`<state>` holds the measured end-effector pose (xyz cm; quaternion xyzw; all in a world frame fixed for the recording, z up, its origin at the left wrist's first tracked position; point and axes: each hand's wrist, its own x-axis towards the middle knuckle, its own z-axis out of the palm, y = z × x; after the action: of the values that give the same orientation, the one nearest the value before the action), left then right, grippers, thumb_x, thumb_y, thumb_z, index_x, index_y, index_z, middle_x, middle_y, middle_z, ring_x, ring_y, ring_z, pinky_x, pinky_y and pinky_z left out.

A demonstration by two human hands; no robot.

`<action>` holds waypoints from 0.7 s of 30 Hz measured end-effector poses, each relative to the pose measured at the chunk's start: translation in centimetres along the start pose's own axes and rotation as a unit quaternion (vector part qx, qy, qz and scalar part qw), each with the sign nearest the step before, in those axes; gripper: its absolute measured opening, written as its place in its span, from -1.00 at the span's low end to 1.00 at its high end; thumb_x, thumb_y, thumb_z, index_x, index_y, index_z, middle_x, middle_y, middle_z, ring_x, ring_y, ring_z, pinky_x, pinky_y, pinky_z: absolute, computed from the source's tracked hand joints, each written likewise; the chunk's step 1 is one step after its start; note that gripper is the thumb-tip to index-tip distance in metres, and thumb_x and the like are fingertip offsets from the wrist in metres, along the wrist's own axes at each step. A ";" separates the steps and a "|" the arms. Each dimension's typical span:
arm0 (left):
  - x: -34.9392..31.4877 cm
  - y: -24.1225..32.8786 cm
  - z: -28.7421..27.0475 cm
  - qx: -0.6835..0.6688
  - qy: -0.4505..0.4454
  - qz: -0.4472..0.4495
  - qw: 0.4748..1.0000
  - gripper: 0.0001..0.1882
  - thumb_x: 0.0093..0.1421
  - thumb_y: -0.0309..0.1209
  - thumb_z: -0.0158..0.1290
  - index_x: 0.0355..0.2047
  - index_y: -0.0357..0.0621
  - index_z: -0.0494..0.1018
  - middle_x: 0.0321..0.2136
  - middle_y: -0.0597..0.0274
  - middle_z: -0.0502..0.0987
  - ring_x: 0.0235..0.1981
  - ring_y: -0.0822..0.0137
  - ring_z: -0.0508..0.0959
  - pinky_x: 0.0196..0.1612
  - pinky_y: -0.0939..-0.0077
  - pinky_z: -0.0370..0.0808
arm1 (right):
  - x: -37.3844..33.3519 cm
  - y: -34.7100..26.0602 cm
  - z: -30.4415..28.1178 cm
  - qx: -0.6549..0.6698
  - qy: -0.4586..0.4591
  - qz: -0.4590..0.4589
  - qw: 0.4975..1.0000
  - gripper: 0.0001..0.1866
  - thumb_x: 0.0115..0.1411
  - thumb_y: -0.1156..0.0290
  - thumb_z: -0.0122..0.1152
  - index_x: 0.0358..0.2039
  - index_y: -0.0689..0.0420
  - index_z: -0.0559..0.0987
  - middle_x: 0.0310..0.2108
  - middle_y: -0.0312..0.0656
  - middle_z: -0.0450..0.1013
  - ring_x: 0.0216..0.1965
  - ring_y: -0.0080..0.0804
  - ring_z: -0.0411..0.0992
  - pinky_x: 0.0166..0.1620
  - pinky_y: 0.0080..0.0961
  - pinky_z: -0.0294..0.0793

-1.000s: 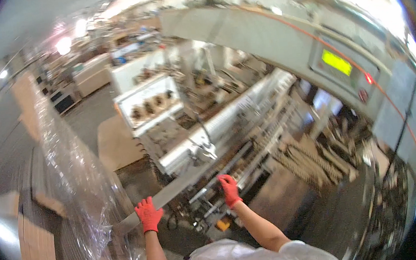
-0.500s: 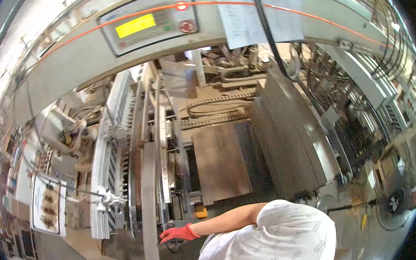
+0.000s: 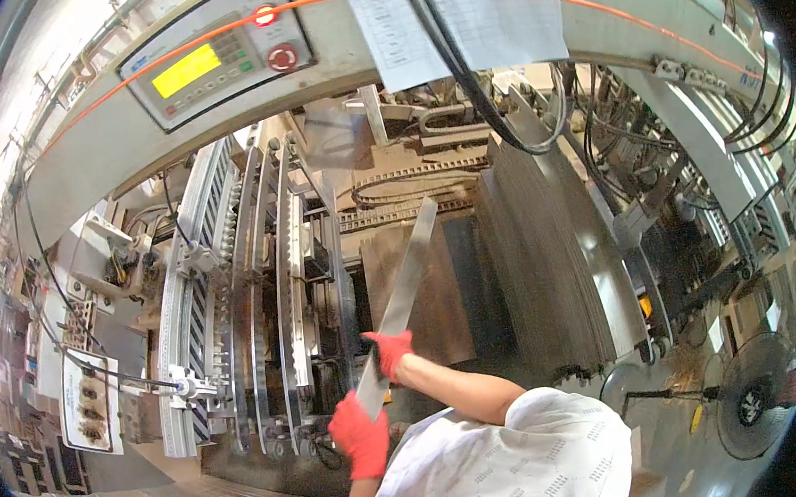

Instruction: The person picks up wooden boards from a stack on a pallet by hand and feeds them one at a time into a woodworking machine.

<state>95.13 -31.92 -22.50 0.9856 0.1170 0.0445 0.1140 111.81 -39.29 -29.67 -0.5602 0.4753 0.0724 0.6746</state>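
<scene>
Metal rails (image 3: pixel 295 295): on my feed they run lengthwise, left of both hands.
Left hand (image 3: pixel 360 436): red-gloved, I see it clasping the strip's near end.
Grey strip (image 3: pixel 406 286): in both hands, crossing my view of the brown board (image 3: pixel 443 311) and passing its far edge; touching or not, I can't tell. Long axis slants away and rightward. Narrow, flat, straight-edged, dully shiny.
Right hand (image 3: pixel 393 351): red-gloved, gripping the strip farther up.
Panel stack (image 3: pixel 551 263): beyond the board's right edge.

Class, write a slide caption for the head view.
Red-gloved left hand and right hand hold a long grey strip left of stacked panels.
</scene>
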 end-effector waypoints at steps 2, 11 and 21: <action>2.2 4.5 1.3 -0.040 -0.068 0.065 0.995 -0.22 -0.01 -0.05 0.31 0.18 -0.09 0.35 -0.05 -0.04 0.51 -0.04 -0.04 0.54 -0.05 0.09 0.45 | 7.3 0.4 -2.6 0.038 -0.066 -0.079 0.994 -0.31 -0.16 0.36 0.60 -0.03 0.25 0.45 -0.10 -0.01 0.53 -0.16 -0.20 0.49 -0.08 -0.18 0.49; 0.8 4.0 6.6 -0.143 -0.174 0.087 0.970 -0.12 0.12 0.06 0.22 0.35 -0.03 0.19 0.21 -0.06 0.35 0.20 -0.10 0.40 0.14 -0.03 0.39 | 20.2 -5.5 -23.8 -0.274 0.105 -0.241 0.925 -0.30 -0.19 0.17 0.48 0.00 0.11 0.44 -0.13 0.05 0.57 -0.05 0.09 0.53 -0.01 -0.12 0.52; -4.8 0.8 6.4 -0.034 -0.281 -0.103 0.954 -0.11 0.11 0.04 0.23 0.35 -0.06 0.16 0.23 -0.08 0.33 0.21 -0.12 0.40 0.14 -0.01 0.42 | 32.6 2.5 -32.9 -0.469 0.258 -0.185 0.824 -0.16 0.02 0.32 0.31 0.36 0.01 0.29 0.29 0.04 0.26 0.33 0.18 0.16 0.24 0.20 0.27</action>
<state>91.37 -35.20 -28.84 0.9364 0.1799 -0.2420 0.1793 109.34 -79.64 -52.36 -0.8845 0.4285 0.0132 0.1843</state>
